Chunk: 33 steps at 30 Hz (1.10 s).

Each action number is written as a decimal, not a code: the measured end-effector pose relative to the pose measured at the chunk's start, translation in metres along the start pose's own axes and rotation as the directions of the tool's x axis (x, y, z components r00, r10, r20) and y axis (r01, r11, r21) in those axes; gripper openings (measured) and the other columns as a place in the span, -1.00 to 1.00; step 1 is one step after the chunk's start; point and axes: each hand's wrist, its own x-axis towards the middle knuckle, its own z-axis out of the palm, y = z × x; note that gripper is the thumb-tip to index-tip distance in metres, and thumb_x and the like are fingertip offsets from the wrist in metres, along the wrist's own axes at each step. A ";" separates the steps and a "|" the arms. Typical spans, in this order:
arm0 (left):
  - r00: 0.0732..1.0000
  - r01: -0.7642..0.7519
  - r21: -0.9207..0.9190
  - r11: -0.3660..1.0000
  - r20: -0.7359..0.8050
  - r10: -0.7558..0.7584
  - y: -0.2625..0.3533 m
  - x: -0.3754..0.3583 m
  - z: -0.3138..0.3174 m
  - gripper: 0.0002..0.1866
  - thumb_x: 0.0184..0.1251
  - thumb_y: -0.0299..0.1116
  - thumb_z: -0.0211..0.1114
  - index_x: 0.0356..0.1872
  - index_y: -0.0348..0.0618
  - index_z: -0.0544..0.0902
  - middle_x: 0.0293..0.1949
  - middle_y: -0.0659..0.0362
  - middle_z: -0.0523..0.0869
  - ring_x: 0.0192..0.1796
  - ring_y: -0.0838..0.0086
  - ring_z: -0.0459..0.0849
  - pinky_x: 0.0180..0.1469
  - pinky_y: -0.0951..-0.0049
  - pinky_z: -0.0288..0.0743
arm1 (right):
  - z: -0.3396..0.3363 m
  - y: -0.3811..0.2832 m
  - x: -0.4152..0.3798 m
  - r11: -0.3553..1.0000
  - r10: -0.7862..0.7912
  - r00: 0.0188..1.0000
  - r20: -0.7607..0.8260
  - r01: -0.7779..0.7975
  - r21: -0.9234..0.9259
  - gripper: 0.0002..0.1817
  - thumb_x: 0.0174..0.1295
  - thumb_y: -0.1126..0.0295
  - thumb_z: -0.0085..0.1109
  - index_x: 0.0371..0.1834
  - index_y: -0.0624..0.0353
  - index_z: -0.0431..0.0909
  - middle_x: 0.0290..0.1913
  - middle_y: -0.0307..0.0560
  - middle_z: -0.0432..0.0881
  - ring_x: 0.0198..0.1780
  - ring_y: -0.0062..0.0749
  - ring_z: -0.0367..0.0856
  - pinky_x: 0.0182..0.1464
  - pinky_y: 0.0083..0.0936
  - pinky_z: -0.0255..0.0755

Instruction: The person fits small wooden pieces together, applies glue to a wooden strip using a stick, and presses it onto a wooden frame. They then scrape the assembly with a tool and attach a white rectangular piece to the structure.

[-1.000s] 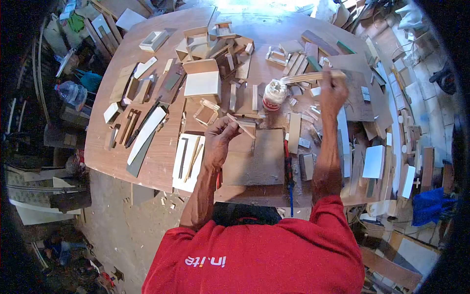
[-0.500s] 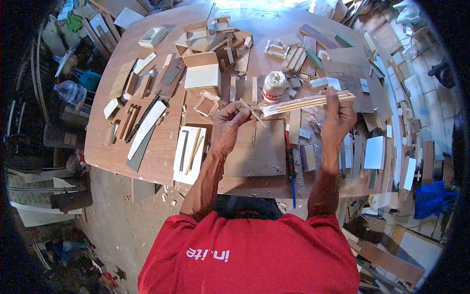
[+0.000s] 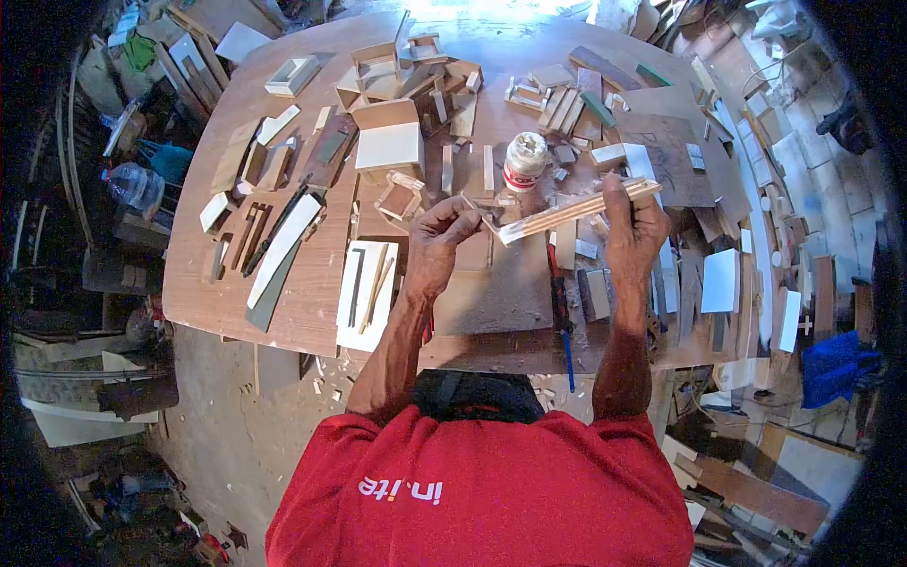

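Note:
My right hand (image 3: 638, 231) grips a pale, striped wooden strip (image 3: 576, 206) near its right end, thumb on top. White, glue-like paste coats the strip's left end, which points at my left hand (image 3: 437, 246). Between that hand's thumb and fingers is pinched a thin wooden stick (image 3: 488, 223), its tip right by the coated end. Just beyond the strip stands an open jar (image 3: 524, 156) with a red label and white paste around its mouth. A small wooden frame (image 3: 400, 199) lies beside my left hand.
Small wooden boxes (image 3: 389, 148) and offcuts cover the far part of the table (image 3: 213, 293). A white board (image 3: 366, 307) with thin sticks on it lies near the front edge. To the right are a blue-and-red tool (image 3: 564, 321) and more wood pieces.
My right hand has moved left and slightly down, bringing the strip's coated end closer to the thin stick. My left hand stays nearly in place, still pinching the stick.

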 end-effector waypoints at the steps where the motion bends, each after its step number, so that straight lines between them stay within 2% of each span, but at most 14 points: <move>1: 1.000 0.004 0.009 1.000 -0.001 -0.004 0.001 -0.001 0.000 -0.88 0.34 -0.39 0.31 -0.33 -0.21 0.68 -0.34 0.25 0.70 -0.24 0.62 0.63 -0.06 0.54 0.54 | 0.000 0.000 -0.001 0.999 -0.041 0.999 -0.009 0.041 0.012 -0.76 0.33 0.29 0.24 -0.41 0.23 0.66 -0.52 -0.39 0.56 -0.47 -0.81 0.34 -0.46 -0.71 0.20; 4: 1.000 0.007 -0.087 0.996 -0.020 -0.008 -0.005 -0.002 -0.003 -0.89 0.34 -0.40 0.30 -0.28 -0.23 0.69 -0.31 0.23 0.72 -0.22 0.59 0.65 -0.03 0.52 0.56 | -0.005 0.002 -0.006 0.998 -0.029 1.000 0.009 0.030 -0.059 -0.77 0.34 0.31 0.24 -0.41 0.23 0.65 -0.52 -0.39 0.55 -0.47 -0.80 0.35 -0.44 -0.71 0.23; 8: 1.000 0.007 -0.058 0.998 -0.022 -0.008 -0.004 -0.004 -0.008 -0.81 0.34 -0.40 0.30 -0.11 -0.26 0.68 -0.23 0.21 0.72 -0.18 0.52 0.68 0.00 0.41 0.60 | -0.014 0.007 -0.014 0.986 -0.034 0.997 0.068 0.045 -0.163 -0.77 0.35 0.33 0.21 -0.40 0.24 0.64 -0.50 -0.39 0.56 -0.46 -0.79 0.37 -0.43 -0.71 0.27; 11: 1.000 0.000 -0.083 0.997 -0.029 -0.002 -0.003 -0.005 -0.011 -0.81 0.35 -0.40 0.29 -0.11 -0.25 0.68 -0.22 0.20 0.72 -0.19 0.50 0.68 -0.02 0.39 0.61 | -0.015 0.004 -0.021 0.998 0.014 0.998 -0.056 -0.018 -0.068 -0.77 0.27 0.30 0.27 -0.45 0.21 0.58 -0.49 -0.29 0.56 -0.43 -0.64 0.43 -0.38 -0.57 0.33; 13: 0.999 0.043 -0.148 0.988 -0.007 -0.045 0.001 -0.006 -0.011 -0.82 0.35 -0.38 0.29 -0.12 -0.23 0.68 -0.23 0.21 0.72 -0.18 0.48 0.67 -0.02 0.38 0.60 | -0.012 0.001 -0.026 0.966 0.240 0.945 -0.223 -0.210 0.150 -0.74 0.31 0.27 0.21 -0.45 0.22 0.57 -0.50 -0.33 0.52 -0.43 -0.67 0.40 -0.42 -0.62 0.25; 15: 0.998 0.069 -0.171 0.983 0.019 -0.067 0.003 -0.008 -0.010 -0.83 0.35 -0.38 0.29 -0.13 -0.22 0.68 -0.22 0.22 0.71 -0.18 0.48 0.67 -0.02 0.38 0.59 | -0.016 0.013 -0.030 0.965 0.221 0.957 -0.186 -0.188 0.180 -0.77 0.32 0.28 0.17 -0.42 0.21 0.57 -0.46 -0.34 0.50 -0.48 -0.69 0.33 -0.45 -0.68 0.17; 17: 0.995 0.096 -0.192 0.977 0.045 -0.089 0.000 -0.008 -0.014 -0.85 0.35 -0.38 0.28 -0.15 -0.20 0.68 -0.21 0.23 0.71 -0.17 0.48 0.66 -0.02 0.38 0.58 | -0.018 0.017 -0.038 0.823 0.336 0.937 -0.101 -0.240 0.515 -0.82 0.29 0.34 0.15 -0.40 0.20 0.56 -0.47 -0.32 0.44 -0.47 -0.69 0.26 -0.43 -0.71 0.14; 19: 0.958 0.247 -0.285 0.926 0.213 -0.191 -0.008 -0.007 -0.022 -0.86 0.36 -0.41 0.26 -0.14 -0.18 0.67 -0.19 0.25 0.69 -0.15 0.49 0.64 -0.01 0.37 0.56 | -0.014 0.026 -0.044 0.755 0.322 0.943 -0.078 -0.207 0.622 -0.83 0.28 0.36 0.12 -0.42 0.19 0.54 -0.47 -0.28 0.43 -0.45 -0.65 0.27 -0.41 -0.69 0.16; 20: 0.945 0.314 -0.314 0.896 0.191 -0.265 -0.009 -0.009 -0.019 -0.86 0.38 -0.44 0.21 -0.12 -0.22 0.65 -0.16 0.20 0.70 -0.16 0.46 0.67 -0.04 0.35 0.59 | -0.013 0.032 -0.047 0.674 0.307 0.950 -0.059 -0.173 0.718 -0.84 0.26 0.38 0.09 -0.44 0.19 0.53 -0.47 -0.25 0.43 -0.42 -0.62 0.28 -0.39 -0.67 0.17; 24: 0.889 0.452 -0.385 0.805 0.271 -0.369 0.009 -0.015 -0.004 -0.79 0.37 -0.51 0.17 -0.04 -0.38 0.59 -0.15 0.05 0.70 -0.18 0.36 0.71 -0.09 0.33 0.65 | -0.014 0.064 -0.059 0.534 0.324 0.946 0.019 -0.199 0.822 -0.82 0.26 0.40 0.01 -0.47 0.19 0.50 -0.47 -0.20 0.44 -0.35 -0.51 0.33 -0.35 -0.62 0.20; 26: 0.876 0.468 -0.412 0.781 0.330 -0.351 0.004 -0.014 -0.006 -0.78 0.37 -0.52 0.17 -0.03 -0.39 0.59 -0.16 0.05 0.70 -0.18 0.37 0.71 -0.08 0.34 0.65 | -0.015 0.074 -0.060 0.299 0.227 0.963 0.144 -0.210 0.931 -0.79 0.25 0.40 -0.02 -0.52 0.20 0.48 -0.46 -0.17 0.47 -0.37 -0.41 0.35 -0.34 -0.58 0.21; 30: 0.854 0.502 -0.454 0.736 0.393 -0.340 -0.001 -0.014 -0.006 -0.78 0.36 -0.53 0.17 -0.03 -0.41 0.59 -0.20 0.05 0.70 -0.22 0.39 0.70 -0.09 0.36 0.65 | -0.013 0.073 -0.058 0.295 0.258 0.957 0.135 -0.211 0.932 -0.84 0.22 0.37 0.02 -0.37 0.24 0.50 -0.41 -0.16 0.48 -0.39 -0.47 0.33 -0.38 -0.62 0.22; 32: 0.860 0.494 -0.436 0.752 0.369 -0.352 0.001 -0.017 -0.004 -0.78 0.36 -0.53 0.18 -0.04 -0.41 0.60 -0.22 0.06 0.70 -0.24 0.41 0.69 -0.10 0.37 0.65 | -0.013 0.064 -0.056 0.346 0.474 0.879 0.055 -0.243 0.906 -0.79 0.16 0.41 0.00 -0.63 0.15 0.36 -0.38 -0.18 0.44 -0.39 -0.46 0.30 -0.43 -0.61 0.22; 33: 0.866 0.486 -0.417 0.768 0.344 -0.362 0.002 -0.017 -0.003 -0.78 0.36 -0.52 0.18 -0.05 -0.41 0.60 -0.24 0.07 0.70 -0.26 0.43 0.69 -0.12 0.38 0.65 | -0.014 0.064 -0.056 0.346 0.474 0.879 0.054 -0.243 0.906 -0.79 0.16 0.41 0.00 -0.63 0.15 0.36 -0.38 -0.18 0.44 -0.39 -0.46 0.30 -0.43 -0.61 0.22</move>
